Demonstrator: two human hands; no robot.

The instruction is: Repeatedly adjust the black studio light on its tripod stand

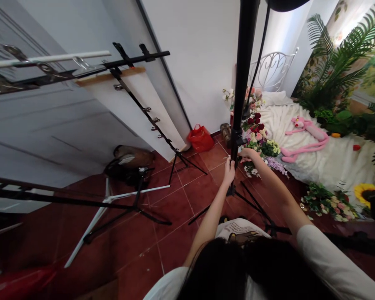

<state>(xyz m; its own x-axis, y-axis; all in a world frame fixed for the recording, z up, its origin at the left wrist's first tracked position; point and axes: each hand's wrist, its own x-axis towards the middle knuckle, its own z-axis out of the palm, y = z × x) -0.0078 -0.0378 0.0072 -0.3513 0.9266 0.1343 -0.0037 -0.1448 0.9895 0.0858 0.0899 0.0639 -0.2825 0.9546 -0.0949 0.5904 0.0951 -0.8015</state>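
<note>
A tall black light stand [242,71] rises in front of me, its legs spread on the floor. My left hand [229,170] is wrapped round the pole below a black clamp collar [237,136]. Just right of the pole and slightly higher, my right hand [248,155] is at the collar with its fingers bent; what its fingertips hold is too small to make out. A black cable [262,50] hangs beside the upper pole.
Flowers [258,135] and a white-draped bed [275,121] with a pink plush toy [314,132] lie right. Left are a backdrop stand [137,96] with clips, a red bag [201,138], white poles [95,221] and more black tripod legs [151,216] on red tiles.
</note>
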